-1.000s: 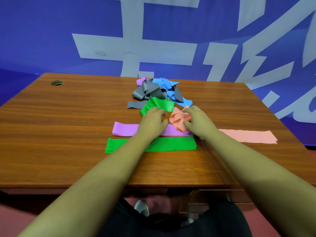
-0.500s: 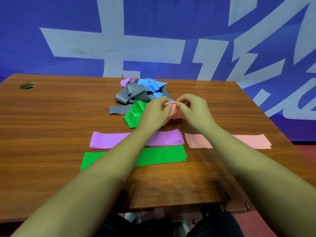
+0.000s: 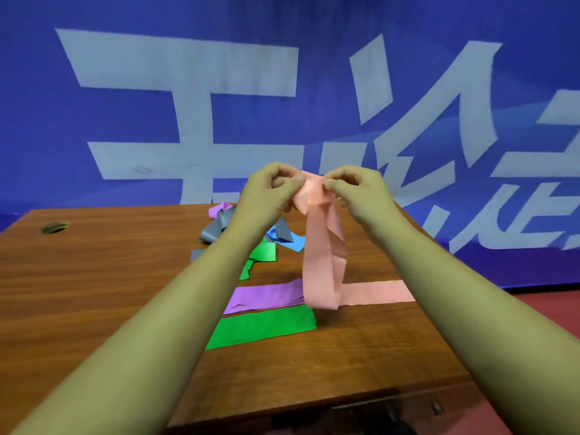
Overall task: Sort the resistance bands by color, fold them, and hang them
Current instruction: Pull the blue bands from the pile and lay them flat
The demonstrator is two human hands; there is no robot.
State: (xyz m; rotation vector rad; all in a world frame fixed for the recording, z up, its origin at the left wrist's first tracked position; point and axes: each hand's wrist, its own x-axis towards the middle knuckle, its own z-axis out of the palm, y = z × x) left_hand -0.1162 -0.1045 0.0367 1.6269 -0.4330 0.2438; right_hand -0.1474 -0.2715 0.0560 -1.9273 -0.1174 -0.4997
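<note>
Hands, left (image 3: 266,196) and right (image 3: 357,191), pinch a dangling pink band (image 3: 321,262) (fingers clamped on its top); twisted loop may fold crooked.

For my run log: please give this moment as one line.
both hands: left hand, right hand | holding: pink band raised, hanging | table: flat bands, unsorted pile

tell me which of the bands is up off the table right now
The pink band pinched at its top by the left hand and right hand; it hangs as a loop. The flat pink, purple and green bands lie on the table.
</note>
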